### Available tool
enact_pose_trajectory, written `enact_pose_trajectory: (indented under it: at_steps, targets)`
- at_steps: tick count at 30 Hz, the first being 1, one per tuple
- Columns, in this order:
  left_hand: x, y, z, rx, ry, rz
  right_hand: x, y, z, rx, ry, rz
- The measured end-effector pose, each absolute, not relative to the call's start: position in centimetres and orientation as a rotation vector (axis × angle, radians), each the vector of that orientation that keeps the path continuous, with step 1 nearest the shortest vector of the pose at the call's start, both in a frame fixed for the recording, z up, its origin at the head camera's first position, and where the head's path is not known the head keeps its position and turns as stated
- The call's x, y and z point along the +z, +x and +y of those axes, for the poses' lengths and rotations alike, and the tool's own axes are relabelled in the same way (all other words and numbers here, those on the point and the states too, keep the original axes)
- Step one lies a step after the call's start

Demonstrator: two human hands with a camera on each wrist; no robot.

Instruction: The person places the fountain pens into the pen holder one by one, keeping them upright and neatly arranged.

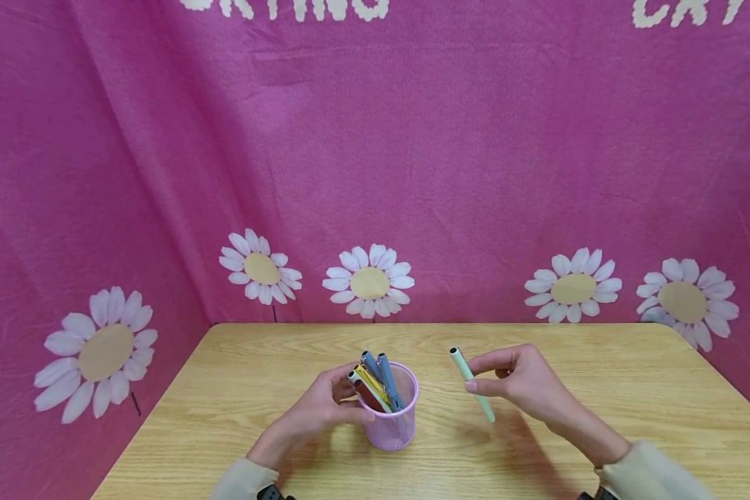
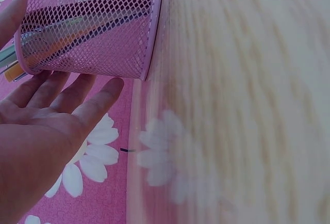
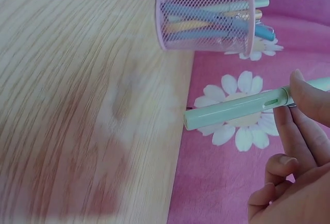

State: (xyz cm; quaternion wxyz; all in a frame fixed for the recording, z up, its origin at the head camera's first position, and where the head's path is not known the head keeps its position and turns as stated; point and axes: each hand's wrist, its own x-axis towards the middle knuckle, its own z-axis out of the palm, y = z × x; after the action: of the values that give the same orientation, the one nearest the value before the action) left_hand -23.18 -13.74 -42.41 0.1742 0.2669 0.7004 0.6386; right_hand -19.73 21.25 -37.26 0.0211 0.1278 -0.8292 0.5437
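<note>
A pink mesh pen cup (image 1: 395, 433) stands upright on the table, left of centre. My left hand (image 1: 317, 408) holds it from the left, thumb at the near rim and fingers around the far side. Several pens lean inside: blue pens (image 1: 389, 382), a yellow pen (image 1: 371, 379) and a dark red pen (image 1: 367, 396). To the cup's right, my right hand (image 1: 533, 386) pinches a pale green pen (image 1: 483, 405) between thumb and fingers. That pen tilts, its dark-ended tip up and away to the left. In the right wrist view the pale green pen (image 3: 227, 109) is clear of the tabletop.
The light wood table (image 1: 275, 354) reaches back to a pink cloth (image 1: 450, 173) printed with white daisies. This cloth also hangs along the left side. Dark bands show at both wrists, under beige sleeves (image 1: 653, 474).
</note>
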Motion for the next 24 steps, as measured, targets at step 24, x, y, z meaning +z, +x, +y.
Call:
enact_pose_trajectory:
  at_steps: [24]
  targets:
    - [-42.5,-23.1,-13.7,1.818,0.782,1.976,-35.6,-18.7,17.6,1.768,0.392,-2.488]
